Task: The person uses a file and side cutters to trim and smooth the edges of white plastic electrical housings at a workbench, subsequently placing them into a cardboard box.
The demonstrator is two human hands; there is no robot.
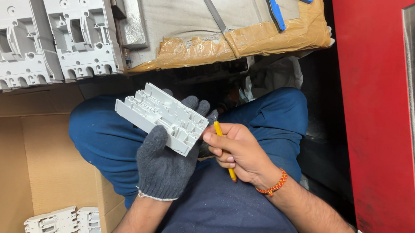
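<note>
Pale grey moulded housing (162,117) in a dark grey knitted glove (164,164); yellow tool (224,149), orange beaded wristband (273,186), blue trousers (107,137), blue-handled pliers (281,1), red panel (374,98)

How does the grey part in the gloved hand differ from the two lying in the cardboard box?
The held moulded part is gripped by the gloved left hand, tilted above the lap; the box parts lie flat, untouched. The held one looks larger, being nearer the camera. All are light grey ribbed plastic.

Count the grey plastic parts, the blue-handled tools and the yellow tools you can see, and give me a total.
Grey plastic parts: 5 (one in the left hand; large housings, a third cut off at the frame edge; one in the cardboard box)
Blue-handled tools: 2
Yellow tools: 1, in the right hand
Total: 8
</note>
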